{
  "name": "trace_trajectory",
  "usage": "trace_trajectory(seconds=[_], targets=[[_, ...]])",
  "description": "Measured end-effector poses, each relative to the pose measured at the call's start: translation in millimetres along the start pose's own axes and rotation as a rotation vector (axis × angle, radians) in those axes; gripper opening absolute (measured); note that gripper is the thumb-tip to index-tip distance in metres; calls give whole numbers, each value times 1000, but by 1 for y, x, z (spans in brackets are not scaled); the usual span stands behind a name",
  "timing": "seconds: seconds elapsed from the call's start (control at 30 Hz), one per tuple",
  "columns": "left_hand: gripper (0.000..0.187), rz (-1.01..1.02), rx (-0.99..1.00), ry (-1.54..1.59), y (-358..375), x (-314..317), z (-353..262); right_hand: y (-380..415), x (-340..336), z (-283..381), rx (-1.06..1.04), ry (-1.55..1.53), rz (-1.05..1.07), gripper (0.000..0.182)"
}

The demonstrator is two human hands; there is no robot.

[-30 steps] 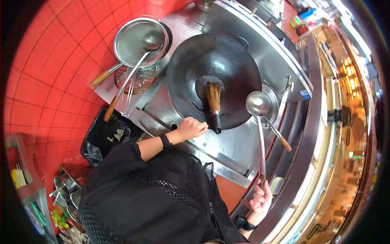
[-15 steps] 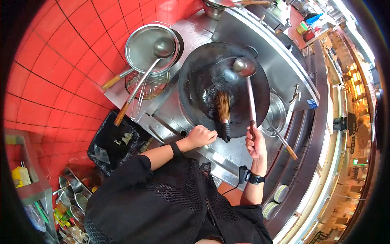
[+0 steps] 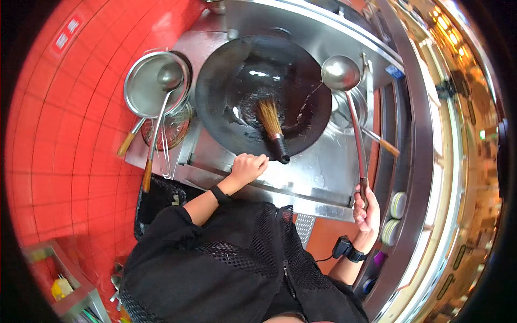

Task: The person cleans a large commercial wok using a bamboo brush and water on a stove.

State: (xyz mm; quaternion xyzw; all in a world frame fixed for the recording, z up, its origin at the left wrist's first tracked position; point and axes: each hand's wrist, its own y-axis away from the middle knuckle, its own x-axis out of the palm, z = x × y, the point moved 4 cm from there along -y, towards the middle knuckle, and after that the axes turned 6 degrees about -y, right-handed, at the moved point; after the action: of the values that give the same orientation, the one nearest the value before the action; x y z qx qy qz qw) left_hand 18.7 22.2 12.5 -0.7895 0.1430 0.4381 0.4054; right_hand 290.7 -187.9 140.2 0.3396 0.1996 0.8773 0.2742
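My right hand (image 3: 367, 211) is wrapped round the brown handle of a long metal ladle (image 3: 341, 73). The ladle's round bowl is at the right rim of a dark wok (image 3: 221, 116), above the metal pot there. A bristle brush (image 3: 269, 116) rests in the wok, bristles towards the middle and black handle end at the near rim. By that rim, left of the brush handle, my left hand (image 3: 249, 169) is closed; whatever its fingers hold is hidden. The wok's inside looks wet.
Left of the wok stands a metal pot (image 3: 129, 89) with a second ladle (image 3: 157, 132) across it, beside a wire whisk (image 3: 166, 156). A metal pot (image 3: 344, 126) with a wooden-handled tool (image 3: 383, 142) is at right. Plates (image 3: 390, 231) are stacked on a lower shelf, near a tap (image 3: 364, 62).
The ladle has come out of the wok's inside, moving right with my right hand, which is also nearer my body. My left hand stays closed at the near rim. The view has shifted.
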Motion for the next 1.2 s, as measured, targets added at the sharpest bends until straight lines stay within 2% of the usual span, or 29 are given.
trace_trajectory(seconds=[0.17,0.23,0.37,0.5,0.6,0.7,0.77,0.83,0.9,0.97,1.2], targets=[[26,20,-2,-59,-3,-2,-1,-5,-30,0,-104,72,-91,23],[27,13,10,-61,-3,-1,-4,-20,-54,-1,-114,312,-243,23],[26,-5,-17,-137,-3,0,-5,-74,-99,-16,-66,415,-335,25],[26,-5,-92,-201,0,2,-7,-134,-123,-32,-21,283,-214,25],[26,-19,-98,-208,-1,1,-8,-168,-128,-42,-76,445,-282,26],[25,6,-103,-206,-3,-1,-9,-183,-121,-47,-23,405,-275,26],[25,9,-114,-216,-2,-1,-10,-187,-118,-42,1,350,-241,26],[25,16,-113,-220,-2,0,-9,-191,-115,-40,192,-91,-92,24],[24,27,-117,-237,-2,1,-8,-187,-108,-30,329,-592,169,23],[24,26,-110,-225,-1,2,-8,-176,-101,-18,413,-874,276,23],[25,-2,-85,-189,-2,1,-7,-123,-69,10,325,-853,269,23]])
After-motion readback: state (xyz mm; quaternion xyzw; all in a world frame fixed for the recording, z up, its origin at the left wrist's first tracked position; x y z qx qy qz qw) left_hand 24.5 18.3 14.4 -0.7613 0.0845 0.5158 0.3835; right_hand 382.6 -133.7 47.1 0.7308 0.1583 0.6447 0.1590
